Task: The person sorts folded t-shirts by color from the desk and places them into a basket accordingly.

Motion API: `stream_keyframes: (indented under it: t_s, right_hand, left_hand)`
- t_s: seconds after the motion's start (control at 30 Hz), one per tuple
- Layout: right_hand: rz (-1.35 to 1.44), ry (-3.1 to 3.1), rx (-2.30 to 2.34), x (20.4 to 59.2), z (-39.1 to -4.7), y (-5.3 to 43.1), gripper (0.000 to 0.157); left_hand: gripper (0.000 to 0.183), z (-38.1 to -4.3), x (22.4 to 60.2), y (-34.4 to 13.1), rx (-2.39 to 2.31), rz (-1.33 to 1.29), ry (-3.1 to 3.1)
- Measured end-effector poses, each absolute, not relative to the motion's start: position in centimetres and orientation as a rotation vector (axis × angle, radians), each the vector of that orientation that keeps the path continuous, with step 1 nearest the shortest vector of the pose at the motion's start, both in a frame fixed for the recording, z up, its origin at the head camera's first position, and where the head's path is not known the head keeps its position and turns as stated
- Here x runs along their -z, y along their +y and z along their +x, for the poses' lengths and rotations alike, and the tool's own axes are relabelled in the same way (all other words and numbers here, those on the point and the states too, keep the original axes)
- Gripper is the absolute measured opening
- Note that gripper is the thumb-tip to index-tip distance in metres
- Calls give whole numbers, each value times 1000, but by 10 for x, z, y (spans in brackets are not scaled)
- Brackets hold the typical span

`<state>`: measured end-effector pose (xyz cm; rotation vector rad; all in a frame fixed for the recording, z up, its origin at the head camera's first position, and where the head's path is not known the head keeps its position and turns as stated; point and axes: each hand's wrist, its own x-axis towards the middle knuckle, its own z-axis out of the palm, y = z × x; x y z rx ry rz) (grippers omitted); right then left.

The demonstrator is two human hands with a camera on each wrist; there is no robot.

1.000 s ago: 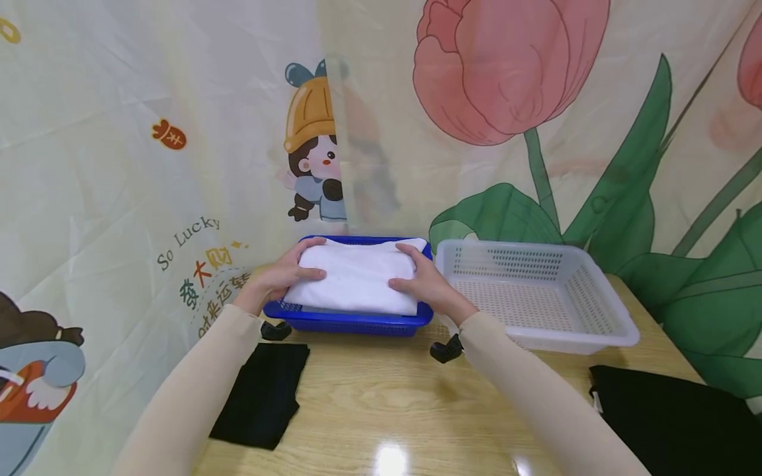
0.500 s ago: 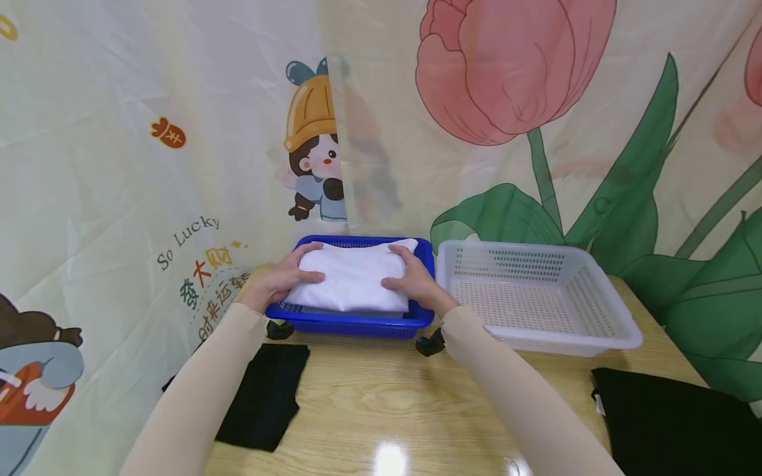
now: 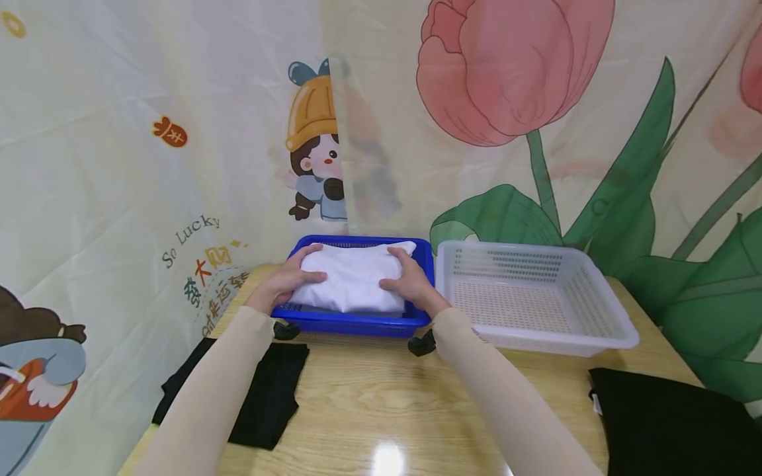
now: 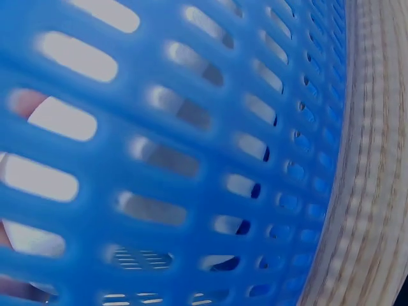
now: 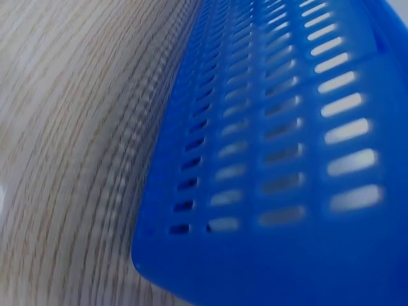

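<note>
A folded white cloth (image 3: 351,277) lies within the blue basket (image 3: 351,325) at the back of the table. My left hand (image 3: 282,277) grips its left end, thumb on top and fingers over the far side. At the other end my right hand (image 3: 413,281) holds it the same way, fingers spread toward the far edge. The slotted blue basket wall (image 4: 210,146) fills most of the left wrist view, with white cloth and bits of fingers showing through the slots. In the right wrist view, white also shows through the basket wall (image 5: 255,127); the right hand is hidden there.
A white plastic basket (image 3: 524,304) with nothing in it stands right of the blue one. Folded black cloth (image 3: 268,396) lies at the left, partly under the left forearm. More black cloth (image 3: 673,423) with a small white tag lies at the right. A printed curtain (image 3: 381,132) hangs behind.
The right hand has shifted a little left and the cloth bunches slightly, sitting lower in the blue basket. Both hands keep their grip.
</note>
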<state>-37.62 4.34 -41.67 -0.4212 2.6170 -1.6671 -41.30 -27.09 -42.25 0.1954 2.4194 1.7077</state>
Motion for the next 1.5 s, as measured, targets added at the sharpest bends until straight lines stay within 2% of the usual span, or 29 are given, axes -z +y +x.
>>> stream_keyframes:
  t_s: [0.63,0.9,1.5]
  right_hand:
    - [-121,2452,1829,424,-379,36,80]
    - [98,2297,1913,429,-382,31,74]
    - [169,2277,1860,430,-385,32,73]
  left_hand:
    - [87,-418,429,-268,-1734,172,2418]
    - [87,-416,430,-269,-1697,176,2449]
    - [80,-414,430,-265,-1476,203,2603]
